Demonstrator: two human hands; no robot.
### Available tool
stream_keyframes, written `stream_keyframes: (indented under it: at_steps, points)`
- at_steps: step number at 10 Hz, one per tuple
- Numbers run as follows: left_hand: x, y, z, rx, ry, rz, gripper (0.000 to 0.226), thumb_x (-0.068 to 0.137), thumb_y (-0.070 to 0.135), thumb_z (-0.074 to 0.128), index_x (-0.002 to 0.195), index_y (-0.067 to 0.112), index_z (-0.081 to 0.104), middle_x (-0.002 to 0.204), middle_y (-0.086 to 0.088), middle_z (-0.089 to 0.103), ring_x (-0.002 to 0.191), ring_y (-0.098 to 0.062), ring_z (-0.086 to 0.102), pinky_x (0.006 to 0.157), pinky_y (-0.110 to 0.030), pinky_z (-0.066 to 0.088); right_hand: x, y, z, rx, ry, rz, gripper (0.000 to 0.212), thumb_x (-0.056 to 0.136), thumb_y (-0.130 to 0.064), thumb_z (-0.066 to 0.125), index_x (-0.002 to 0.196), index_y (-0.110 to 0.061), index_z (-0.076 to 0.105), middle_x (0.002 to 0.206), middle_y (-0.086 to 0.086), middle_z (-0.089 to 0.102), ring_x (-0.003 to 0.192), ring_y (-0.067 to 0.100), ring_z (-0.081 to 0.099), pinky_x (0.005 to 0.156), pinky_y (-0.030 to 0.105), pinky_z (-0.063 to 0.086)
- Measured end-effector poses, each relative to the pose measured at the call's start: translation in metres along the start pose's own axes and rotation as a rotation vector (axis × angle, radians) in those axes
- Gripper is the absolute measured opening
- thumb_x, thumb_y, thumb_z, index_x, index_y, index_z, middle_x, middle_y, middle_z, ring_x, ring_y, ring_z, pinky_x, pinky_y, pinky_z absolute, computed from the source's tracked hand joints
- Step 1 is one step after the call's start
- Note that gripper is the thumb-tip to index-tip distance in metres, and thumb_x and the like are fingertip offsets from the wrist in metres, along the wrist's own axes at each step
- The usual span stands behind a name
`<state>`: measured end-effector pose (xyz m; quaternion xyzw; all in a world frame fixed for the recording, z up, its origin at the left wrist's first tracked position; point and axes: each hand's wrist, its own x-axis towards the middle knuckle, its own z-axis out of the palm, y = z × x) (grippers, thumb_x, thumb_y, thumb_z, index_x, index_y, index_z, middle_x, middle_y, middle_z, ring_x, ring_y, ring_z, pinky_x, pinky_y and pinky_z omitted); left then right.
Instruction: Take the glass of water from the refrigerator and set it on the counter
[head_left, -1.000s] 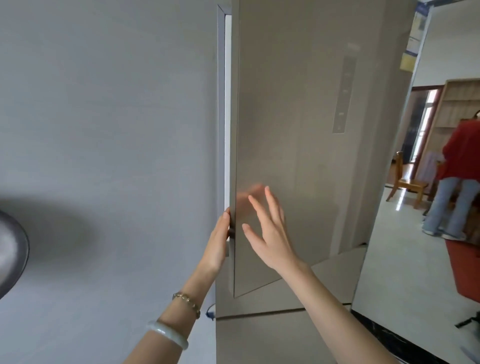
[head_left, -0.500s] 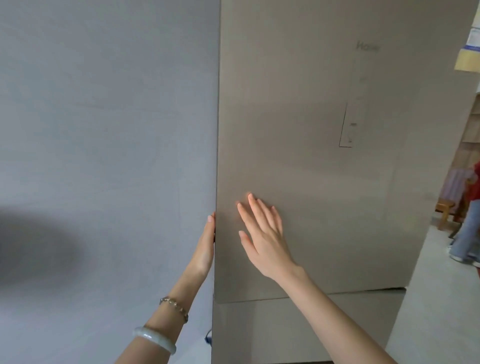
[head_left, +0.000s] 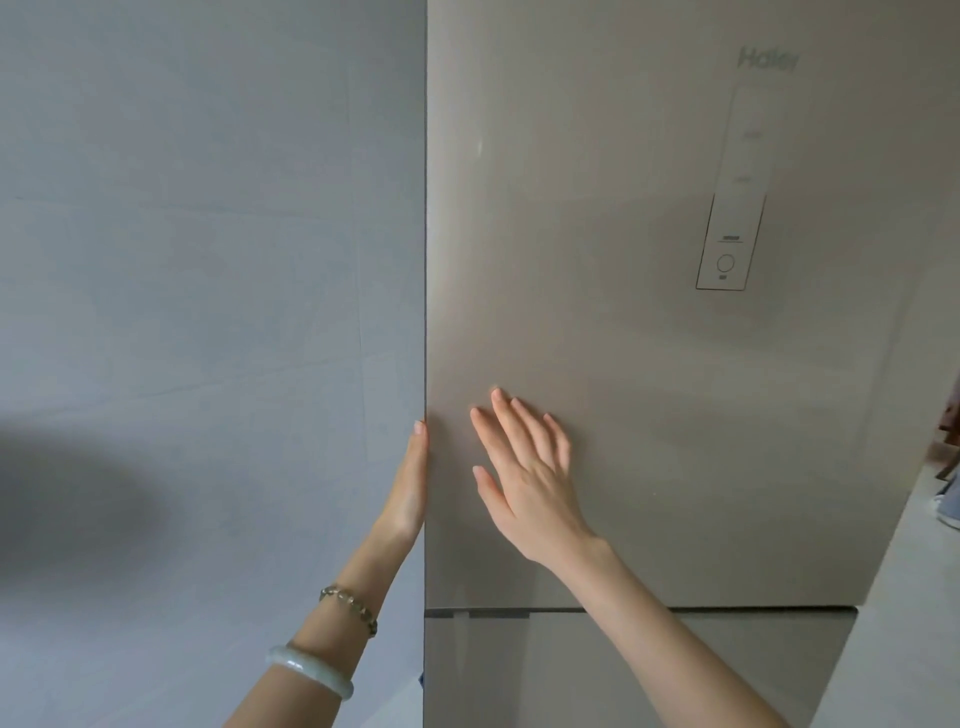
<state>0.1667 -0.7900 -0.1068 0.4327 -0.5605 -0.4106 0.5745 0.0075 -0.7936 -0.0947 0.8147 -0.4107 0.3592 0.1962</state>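
Refrigerator (head_left: 649, 364) door shut (contents hidden); floor (head_left: 904, 597) bare.

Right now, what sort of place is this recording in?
Probably a home kitchen: a tall beige refrigerator with a door control panel stands against a grey tiled wall, and a pale floor opens to its right.

Home setting, likely kitchen corner. Tall champagne-coloured refrigerator (head_left: 649, 338) fills right of view: brand lettering near top, slim touch control panel (head_left: 730, 244) set into upper door, horizontal seam above lower door (head_left: 623, 670). Grey tiled wall (head_left: 208, 260) with faint grout lines just beside fridge's left edge. Pale glossy floor (head_left: 904, 597) at far right. Sliver of another room past fridge's right edge; contents too small to tell.
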Motion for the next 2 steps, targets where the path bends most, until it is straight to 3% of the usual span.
stream_keyframes:
  at_steps: [1, 2]
  points:
    - [-0.009, 0.010, 0.002, 0.006, -0.033, 0.029, 0.070, 0.092, 0.071, 0.017, 0.147, 0.033, 0.037, 0.152, 0.020, 0.040, 0.141, 0.006, 0.030, 0.121, -0.030, 0.018, 0.000, -0.004, -0.004, 0.092, 0.014, 0.009, 0.055, 0.093, -0.034, 0.040, 0.145, -0.017, 0.037, 0.157, 0.005, 0.027, 0.142, 0.019, 0.020, 0.115, 0.042, 0.010]
    - [-0.022, 0.024, -0.003, 0.019, -0.005, 0.036, 0.070, 0.088, 0.076, 0.015, 0.145, 0.039, 0.037, 0.151, 0.023, 0.039, 0.142, 0.004, 0.029, 0.118, -0.026, 0.018, 0.002, -0.012, -0.022, 0.378, -0.012, 0.102, 0.055, 0.097, -0.031, 0.042, 0.149, -0.020, 0.027, 0.158, -0.005, 0.014, 0.146, 0.008, 0.006, 0.119, 0.038, 0.004]
